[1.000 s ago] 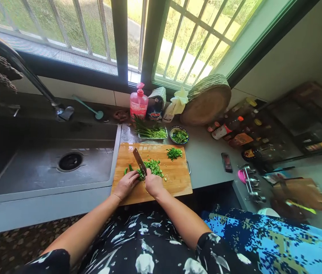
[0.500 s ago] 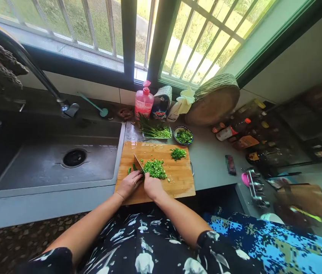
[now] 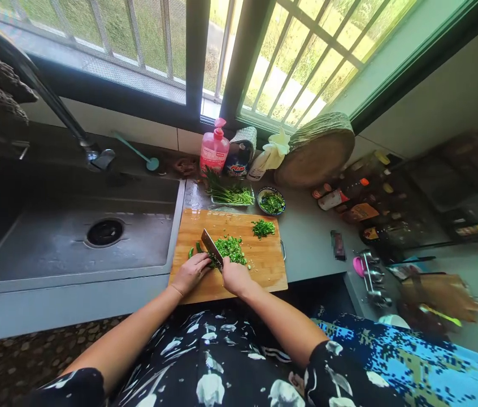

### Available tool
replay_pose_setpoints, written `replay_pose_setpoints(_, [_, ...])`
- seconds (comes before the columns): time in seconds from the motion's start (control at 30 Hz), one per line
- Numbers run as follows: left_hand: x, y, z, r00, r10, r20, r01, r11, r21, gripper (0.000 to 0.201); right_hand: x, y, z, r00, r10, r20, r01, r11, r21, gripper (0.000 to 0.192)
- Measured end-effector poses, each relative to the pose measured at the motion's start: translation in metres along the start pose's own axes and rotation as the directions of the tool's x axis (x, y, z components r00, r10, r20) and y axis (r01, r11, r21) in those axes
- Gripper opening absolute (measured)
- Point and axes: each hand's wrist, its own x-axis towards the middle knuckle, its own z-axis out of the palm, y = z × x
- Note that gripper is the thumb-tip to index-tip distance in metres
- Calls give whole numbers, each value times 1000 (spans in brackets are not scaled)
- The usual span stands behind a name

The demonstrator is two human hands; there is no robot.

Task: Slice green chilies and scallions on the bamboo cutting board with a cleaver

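Note:
My right hand (image 3: 235, 276) is closed round the handle of a kitchen knife (image 3: 212, 249), whose broad blade is tilted over the wooden cutting board (image 3: 266, 277). Beside the blade, my left hand (image 3: 191, 272) presses with bent fingers on green peppers, mostly hidden under the fingertips. Two uncut green pepper (image 3: 191, 252) ends show just beyond that hand. Chopped green pieces (image 3: 231, 247) lie in a heap right of the blade, partly behind it. A smaller pile of chopped greens (image 3: 263, 228) sits at the board's far right corner.
Behind the board stand a tray of long green stalks (image 3: 233, 196) and a bowl of greens (image 3: 271, 202). A pink pump bottle (image 3: 214, 151) is near the window. The sink (image 3: 146, 243) lies to the left; several sauce bottles (image 3: 333, 199) stand at the right.
My right hand has moved slightly right with the knife, and the blade now shows more of its flat side. My left hand stays at nearly the same spot on the board.

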Motion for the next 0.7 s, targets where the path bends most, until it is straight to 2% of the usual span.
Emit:
replay_pose_setpoints(0.17, [-2, -2, 2, 1000, 1, 5, -1, 1000, 11, 27, 16, -15, 12, 998, 64, -26, -64, 998, 1, 26])
replay_pose_setpoints(0.3, [-3, -3, 4, 1000, -5, -17, 5, 1000, -5, 28, 10, -2, -2, 998, 57, -32, -56, 998, 30, 22])
replay_pose_setpoints(0.43, [-5, -5, 6, 999, 9, -36, -8, 1000, 17, 28, -3, 12, -12, 1000, 10, 14, -11, 999, 52, 21])
replay_pose_setpoints(0.5, [-6, -6, 7, 999, 12, -38, -11, 1000, 29, 29, -3, 10, -8, 999, 15, 30, -16, 998, 61, 22])
replay_pose_setpoints(0.7, [-8, -9, 10, 1000, -6, -26, 6, 1000, 24, 30, 9, -14, 22, 994, 106, -5, -106, 993, 59, 31])
